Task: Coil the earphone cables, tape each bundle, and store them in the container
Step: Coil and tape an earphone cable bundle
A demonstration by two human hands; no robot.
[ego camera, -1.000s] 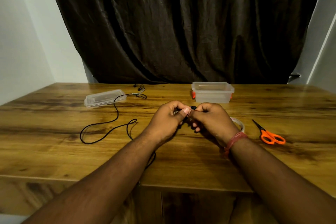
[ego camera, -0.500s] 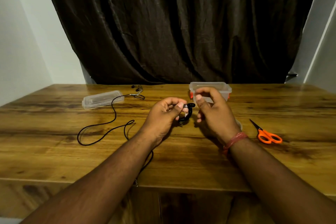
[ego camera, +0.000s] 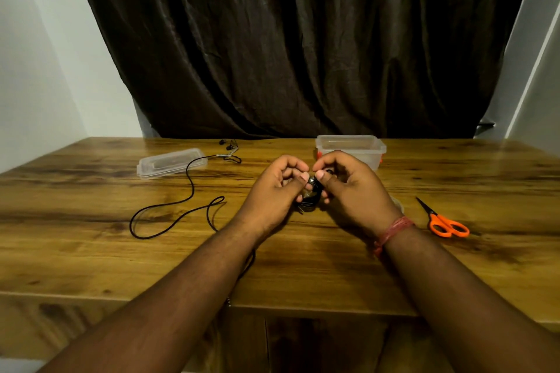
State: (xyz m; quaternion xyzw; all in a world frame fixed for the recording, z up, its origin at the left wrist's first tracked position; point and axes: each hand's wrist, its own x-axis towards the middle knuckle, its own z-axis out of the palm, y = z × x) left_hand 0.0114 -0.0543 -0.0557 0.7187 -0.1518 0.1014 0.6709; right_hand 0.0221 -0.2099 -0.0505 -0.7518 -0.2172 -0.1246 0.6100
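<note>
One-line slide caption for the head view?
Both hands, left hand and right hand, pinch a coiled black earphone bundle above the wooden table; scissors lie right.

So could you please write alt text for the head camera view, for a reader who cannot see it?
Two hands, left hand and right hand, pinch a small black cable bundle above a wooden table. A loose black cable and lid lie left, a clear container behind, orange scissors right.

Both hands (ego camera: 312, 188) pinching coiled earphone bundle (ego camera: 312, 195), wooden table (ego camera: 303, 266), container (ego camera: 351, 147)
</note>
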